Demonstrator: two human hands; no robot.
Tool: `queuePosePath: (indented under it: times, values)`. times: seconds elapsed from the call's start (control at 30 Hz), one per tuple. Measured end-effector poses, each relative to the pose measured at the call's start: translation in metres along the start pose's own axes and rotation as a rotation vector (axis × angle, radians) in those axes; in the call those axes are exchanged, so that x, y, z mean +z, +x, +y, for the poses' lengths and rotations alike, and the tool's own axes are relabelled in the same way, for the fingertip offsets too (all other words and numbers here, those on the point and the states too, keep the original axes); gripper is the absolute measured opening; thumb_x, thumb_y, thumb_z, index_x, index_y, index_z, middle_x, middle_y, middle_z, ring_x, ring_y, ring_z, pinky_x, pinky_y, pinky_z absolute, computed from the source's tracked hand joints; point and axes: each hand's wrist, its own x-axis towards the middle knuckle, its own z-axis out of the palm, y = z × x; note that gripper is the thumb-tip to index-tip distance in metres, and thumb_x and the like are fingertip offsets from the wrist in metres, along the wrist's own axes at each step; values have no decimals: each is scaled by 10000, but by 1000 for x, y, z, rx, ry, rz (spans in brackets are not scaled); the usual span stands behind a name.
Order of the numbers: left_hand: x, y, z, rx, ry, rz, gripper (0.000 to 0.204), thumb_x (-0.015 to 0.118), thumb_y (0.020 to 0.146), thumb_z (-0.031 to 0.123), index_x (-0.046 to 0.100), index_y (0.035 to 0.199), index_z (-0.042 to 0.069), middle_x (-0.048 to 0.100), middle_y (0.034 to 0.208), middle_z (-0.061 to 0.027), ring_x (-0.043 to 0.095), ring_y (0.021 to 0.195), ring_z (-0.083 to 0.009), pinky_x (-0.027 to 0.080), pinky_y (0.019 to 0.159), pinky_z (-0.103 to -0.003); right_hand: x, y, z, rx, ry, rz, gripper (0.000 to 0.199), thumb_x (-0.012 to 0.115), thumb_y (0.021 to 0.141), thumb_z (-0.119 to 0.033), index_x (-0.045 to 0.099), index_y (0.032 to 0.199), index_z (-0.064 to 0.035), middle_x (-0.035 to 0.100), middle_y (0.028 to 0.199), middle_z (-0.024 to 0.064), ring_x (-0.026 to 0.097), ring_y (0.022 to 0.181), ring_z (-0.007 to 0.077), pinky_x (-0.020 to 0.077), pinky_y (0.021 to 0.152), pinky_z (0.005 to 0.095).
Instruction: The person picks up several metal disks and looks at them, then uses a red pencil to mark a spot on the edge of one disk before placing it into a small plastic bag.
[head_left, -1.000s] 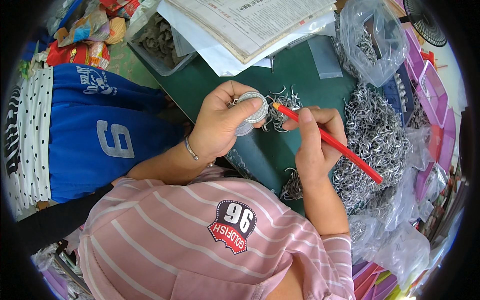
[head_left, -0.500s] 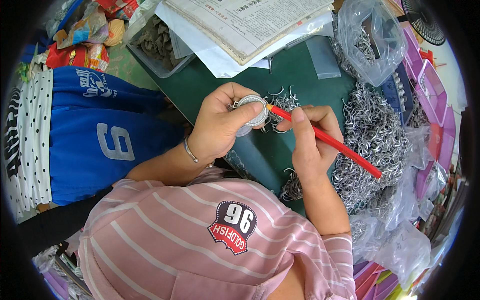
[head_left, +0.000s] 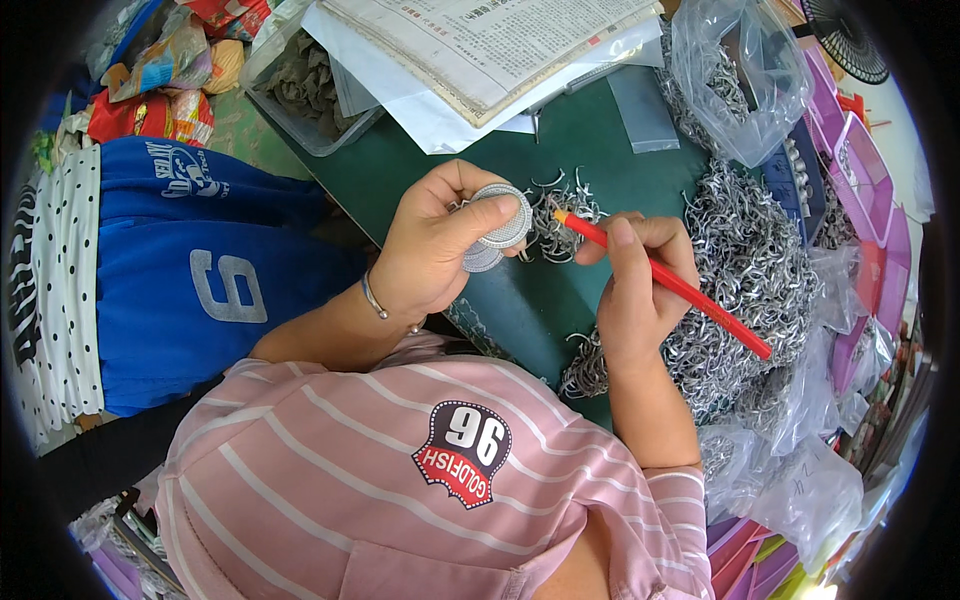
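My left hand (head_left: 440, 245) pinches a small stack of round silver metal discs (head_left: 497, 225) above the green tabletop (head_left: 590, 150). My right hand (head_left: 635, 285) grips a red pencil-like tool (head_left: 670, 285) like a pen, its tip pointing left toward the discs and just short of them. Small curved silver metal pieces (head_left: 560, 215) lie scattered under the tool's tip. A large heap of the same metal pieces (head_left: 745, 270) is piled right of my right hand.
Papers and a printed sheet (head_left: 480, 50) lie at the top, partly over a clear tub (head_left: 310, 100). A clear plastic bag of metal parts (head_left: 740, 80) sits top right, beside purple trays (head_left: 855, 170). More plastic bags (head_left: 790, 470) crowd the lower right. Blue cloth (head_left: 200, 270) lies left.
My left hand has turned the discs a little and lifted them slightly. The tool's tip has drawn back a short way to the right of the discs.
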Motion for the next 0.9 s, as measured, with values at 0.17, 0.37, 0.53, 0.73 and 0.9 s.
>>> queuePosePath:
  times: [0.17, 0.37, 0.53, 0.73, 0.9]
  values:
    - [0, 1, -1, -3, -1, 10, 74, 558, 833, 44, 520, 882, 3, 591, 781, -98, 590, 649, -155, 484, 594, -269, -1, -4, 3, -70, -5, -68, 111, 535, 833, -30, 486, 736, -9, 583, 592, 71, 485, 521, 80, 380, 489, 215]
    - [-1, 0, -1, 1, 28, 23, 73, 554, 834, 40, 521, 885, 2, 594, 785, -101, 591, 653, -153, 484, 594, -264, 1, -5, 5, -66, -44, -91, 129, 545, 824, -28, 482, 712, -20, 584, 584, 65, 480, 501, 78, 379, 472, 216]
    - [-2, 0, -1, 2, 54, 13, 75, 557, 831, 37, 524, 888, 0, 598, 788, -101, 591, 655, -148, 484, 588, -260, 2, -4, 5, -76, -51, -87, 129, 546, 824, -29, 484, 711, -23, 588, 581, 62, 486, 491, 80, 381, 464, 217]
    - [-2, 0, -1, 13, 54, 12, 81, 569, 820, 29, 525, 884, 3, 601, 785, -98, 599, 662, -147, 494, 593, -260, 4, -5, 2, -18, -42, -84, 130, 549, 824, -39, 487, 710, -25, 592, 586, 66, 496, 497, 76, 385, 467, 215]
    - [-2, -1, 1, 21, 45, -21, 90, 580, 812, 25, 525, 881, 9, 605, 782, -97, 603, 660, -148, 500, 601, -259, 1, -3, 2, 99, -116, -65, 132, 549, 826, -49, 493, 710, -21, 591, 591, 64, 491, 504, 71, 379, 482, 212]
